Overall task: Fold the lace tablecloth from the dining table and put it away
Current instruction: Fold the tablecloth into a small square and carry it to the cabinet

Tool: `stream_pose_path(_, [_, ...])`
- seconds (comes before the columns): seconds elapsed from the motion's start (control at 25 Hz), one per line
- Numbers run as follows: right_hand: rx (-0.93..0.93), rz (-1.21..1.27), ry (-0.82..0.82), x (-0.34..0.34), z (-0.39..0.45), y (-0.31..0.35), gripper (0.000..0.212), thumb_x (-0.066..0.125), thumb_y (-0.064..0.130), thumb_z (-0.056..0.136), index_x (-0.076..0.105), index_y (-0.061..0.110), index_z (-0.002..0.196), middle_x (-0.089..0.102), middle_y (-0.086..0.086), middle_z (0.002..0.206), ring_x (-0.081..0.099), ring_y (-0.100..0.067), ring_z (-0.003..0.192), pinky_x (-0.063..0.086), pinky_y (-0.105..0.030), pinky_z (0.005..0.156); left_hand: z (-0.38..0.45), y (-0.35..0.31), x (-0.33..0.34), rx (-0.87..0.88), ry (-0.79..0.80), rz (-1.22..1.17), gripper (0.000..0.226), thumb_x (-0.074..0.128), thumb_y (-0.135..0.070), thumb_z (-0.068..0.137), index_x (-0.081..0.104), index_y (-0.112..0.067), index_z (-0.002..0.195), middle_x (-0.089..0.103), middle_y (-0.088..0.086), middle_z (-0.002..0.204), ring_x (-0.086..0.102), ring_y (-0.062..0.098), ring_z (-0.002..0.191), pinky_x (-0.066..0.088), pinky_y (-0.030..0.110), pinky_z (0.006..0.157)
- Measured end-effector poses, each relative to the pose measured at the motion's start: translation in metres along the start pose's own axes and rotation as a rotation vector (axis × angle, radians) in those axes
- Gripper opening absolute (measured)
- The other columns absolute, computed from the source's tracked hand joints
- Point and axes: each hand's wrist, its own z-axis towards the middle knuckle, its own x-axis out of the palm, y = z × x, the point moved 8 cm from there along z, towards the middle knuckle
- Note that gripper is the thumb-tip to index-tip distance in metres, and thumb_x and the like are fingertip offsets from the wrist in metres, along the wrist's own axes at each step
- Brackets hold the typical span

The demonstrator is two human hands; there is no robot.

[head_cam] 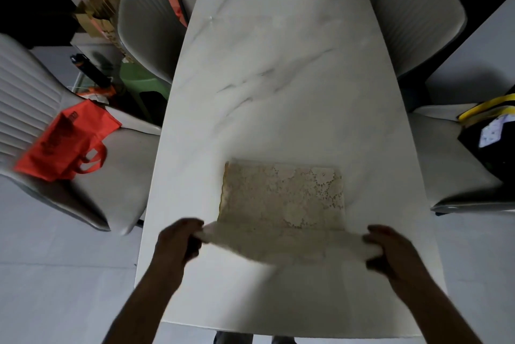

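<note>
A: Both hands are on the tablecloth (282, 198) now; the left hand (178, 240) has its fingers curled around the near left corner, and the right hand (390, 249) is clamped on the near right corner.

B: And the cloth itself?

A: Already folded down to a small beige rectangle, lying on the white marble table (278, 65) just beyond the two grips; its near edge is lifted between the hands and blurred, so I cannot tell how many layers each hand pinches; the far part lies flat, with the lace pattern showing clearly toward the right-hand side.

B: What sits outside the hands?

A: Out past the left grip, a grey chair (83, 176) with a red bag (64, 143) lying on its seat; out past the right grip, another chair (451, 165) carrying a black bag (490, 148) with yellow straps; well beyond the cloth, two more chairs stand at the far corners of the table.
</note>
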Motion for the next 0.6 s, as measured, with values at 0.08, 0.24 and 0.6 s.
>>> stream_pose_path(0.08, [-0.022,0.136,0.004,0.016,0.017,0.056,0.009,0.059,0.012,0.091,0.066,0.016,0.088,0.067,-0.013,0.082,0.066,-0.030,0.058,0.053,-0.028,0.041,0.024,-0.053,0.024,0.019,0.039,-0.131,0.018,0.056,-0.009,0.088,0.067,-0.008,0.075,0.064,0.008,0.048,0.050,0.012,0.035,0.036,0.014,0.036])
stream_pose_path(0.24, [-0.102,0.253,-0.023,0.044,0.063,0.107,0.022,0.055,0.027,0.095,0.057,0.009,0.107,0.068,-0.016,0.091,0.064,-0.027,0.073,0.053,-0.035,0.067,0.060,-0.097,0.077,0.106,0.153,-0.364,0.012,0.047,-0.014,0.094,0.059,-0.010,0.097,0.070,0.011,0.080,0.065,0.018,0.062,0.046,0.023,0.055])
stream_pose_path(0.6, [0.060,-0.116,-0.068,0.071,0.106,0.010,0.050,0.070,0.034,0.085,0.054,0.007,0.125,0.059,-0.009,0.090,0.054,-0.024,0.071,0.047,-0.030,0.058,0.059,0.050,0.104,0.482,0.282,1.343,0.046,0.056,-0.031,0.090,0.049,-0.024,0.135,0.019,-0.002,0.161,0.036,0.024,0.135,0.042,0.032,0.103])
